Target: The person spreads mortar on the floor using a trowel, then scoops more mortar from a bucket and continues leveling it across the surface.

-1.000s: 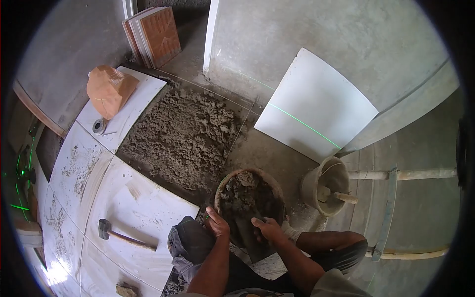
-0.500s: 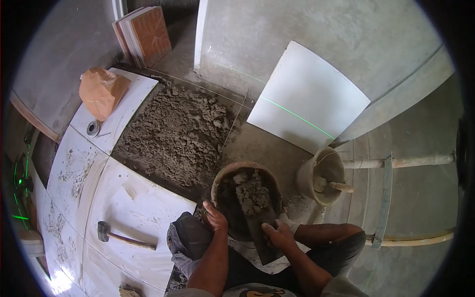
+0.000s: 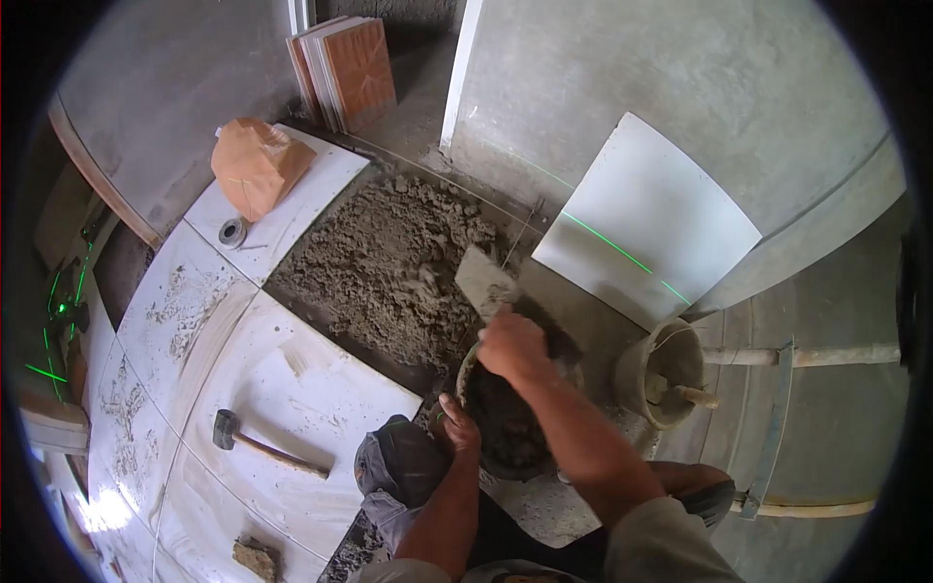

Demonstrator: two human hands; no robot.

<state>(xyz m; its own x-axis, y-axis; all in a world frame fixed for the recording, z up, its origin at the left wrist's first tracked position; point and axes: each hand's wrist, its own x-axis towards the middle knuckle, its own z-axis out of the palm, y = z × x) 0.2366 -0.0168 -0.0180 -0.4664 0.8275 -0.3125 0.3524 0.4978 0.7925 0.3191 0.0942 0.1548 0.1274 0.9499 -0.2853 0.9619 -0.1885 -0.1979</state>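
Observation:
My right hand (image 3: 513, 345) grips a flat trowel (image 3: 486, 282), its blade tilted over the near right edge of a rough mortar bed (image 3: 379, 267). Below that hand stands a round bucket (image 3: 468, 374) with dark mortar inside, partly hidden by my forearm. My left hand (image 3: 457, 428) rests at the bucket's left side by my knee, its thumb raised and fingers partly spread, holding nothing visible. A thin string crosses above the far edge of the mortar bed.
White floor tiles (image 3: 321, 389) carry a mallet (image 3: 267, 442), a paper bag (image 3: 258, 170) and a tape roll (image 3: 233, 232). Stacked tiles (image 3: 355, 73) stand at the back; a white tile (image 3: 646, 223) leans on the wall. Another bucket (image 3: 632, 374) stands right. A laser device (image 3: 70, 316) glows left.
My right hand has swung up and forward with the trowel, from over the bucket to the mortar bed. The mortar clump no longer shows on the blade. The view has shifted.

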